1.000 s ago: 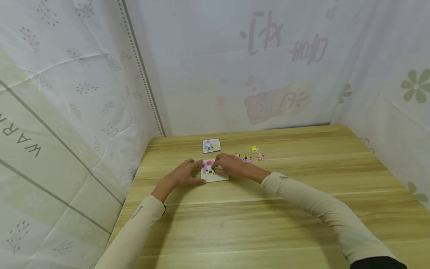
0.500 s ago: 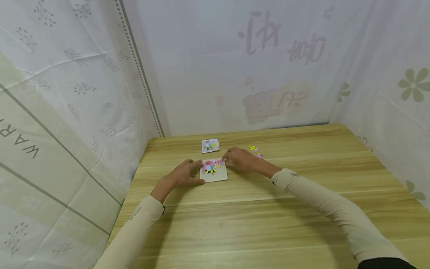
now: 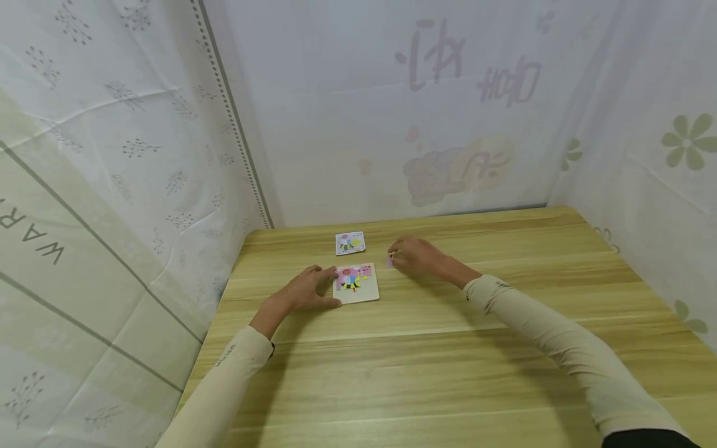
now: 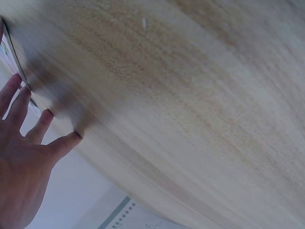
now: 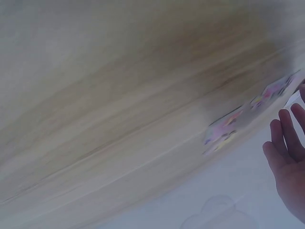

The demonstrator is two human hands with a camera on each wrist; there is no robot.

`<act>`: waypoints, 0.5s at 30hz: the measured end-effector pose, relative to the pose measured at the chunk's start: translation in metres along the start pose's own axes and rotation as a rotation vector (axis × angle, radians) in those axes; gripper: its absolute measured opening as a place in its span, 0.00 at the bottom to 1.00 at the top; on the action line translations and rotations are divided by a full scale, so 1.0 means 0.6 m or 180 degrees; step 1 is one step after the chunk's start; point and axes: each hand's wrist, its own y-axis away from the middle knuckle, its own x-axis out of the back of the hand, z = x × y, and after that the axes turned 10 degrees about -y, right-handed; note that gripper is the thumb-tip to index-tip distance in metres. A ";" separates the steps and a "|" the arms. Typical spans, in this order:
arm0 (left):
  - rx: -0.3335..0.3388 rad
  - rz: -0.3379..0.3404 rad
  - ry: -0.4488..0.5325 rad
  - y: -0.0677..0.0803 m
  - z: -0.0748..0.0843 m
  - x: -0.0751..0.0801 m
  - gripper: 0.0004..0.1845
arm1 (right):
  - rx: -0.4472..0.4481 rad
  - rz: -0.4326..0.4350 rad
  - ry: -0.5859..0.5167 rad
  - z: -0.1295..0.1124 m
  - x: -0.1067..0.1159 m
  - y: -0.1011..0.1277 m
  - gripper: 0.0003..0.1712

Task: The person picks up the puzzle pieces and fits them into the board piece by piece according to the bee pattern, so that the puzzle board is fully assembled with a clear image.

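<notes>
Resting with fingers spread, the left hand (image 3: pixel 304 291) touches the left edge of the puzzle board (image 3: pixel 364 294). Right of the board, the right hand (image 3: pixel 420 256) is at a puzzle piece (image 3: pixel 390 260); I cannot tell whether it pinches it. Beyond the board, a picture card (image 3: pixel 350 243) lies on the table (image 3: pixel 358 379).

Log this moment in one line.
left hand: at board's left edge | right hand: at loose pieces | board: partly filled, bottom strip bare | picture card: beyond board
</notes>
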 end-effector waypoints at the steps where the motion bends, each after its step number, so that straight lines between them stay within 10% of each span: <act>1: 0.0006 -0.0004 0.0001 0.000 -0.001 0.000 0.47 | -0.0009 0.0011 0.0015 0.004 0.002 0.001 0.17; 15: 0.0014 0.0002 0.0014 0.001 -0.001 -0.001 0.46 | -0.0254 0.0141 -0.0211 0.056 0.029 0.021 0.20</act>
